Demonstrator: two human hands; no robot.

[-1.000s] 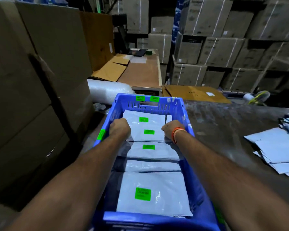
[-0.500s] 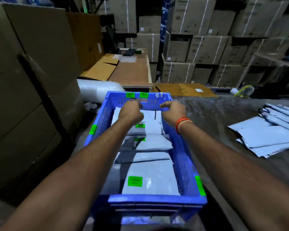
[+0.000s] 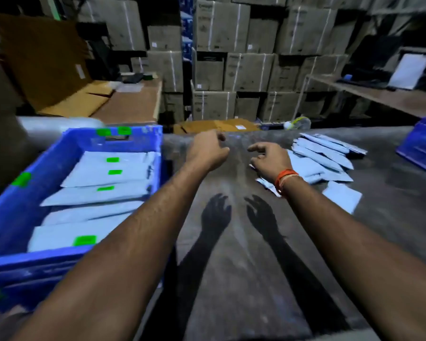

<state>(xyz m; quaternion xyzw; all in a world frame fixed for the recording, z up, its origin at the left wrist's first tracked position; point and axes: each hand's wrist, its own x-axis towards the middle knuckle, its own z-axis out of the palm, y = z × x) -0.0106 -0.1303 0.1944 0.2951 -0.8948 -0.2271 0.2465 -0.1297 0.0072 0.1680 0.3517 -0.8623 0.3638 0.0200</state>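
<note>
While the blue crate point(image 3: 59, 153) stands at the left on the grey table point(image 3: 231, 279), white packets point(image 3: 103, 173) with green labels lying flat inside it, both hands hover over the bare tabletop in the middle. The left hand point(image 3: 207, 150) is empty, its fingers loosely curled and grasping nothing. The right hand point(image 3: 271, 159), an orange band point(image 3: 284, 179) at its wrist, is likewise loose and empty, just beside the pile of mailers point(image 3: 322, 158), which lies on the table to its right. A second blue crate point(image 3: 421, 146) shows at the far right.
</note>
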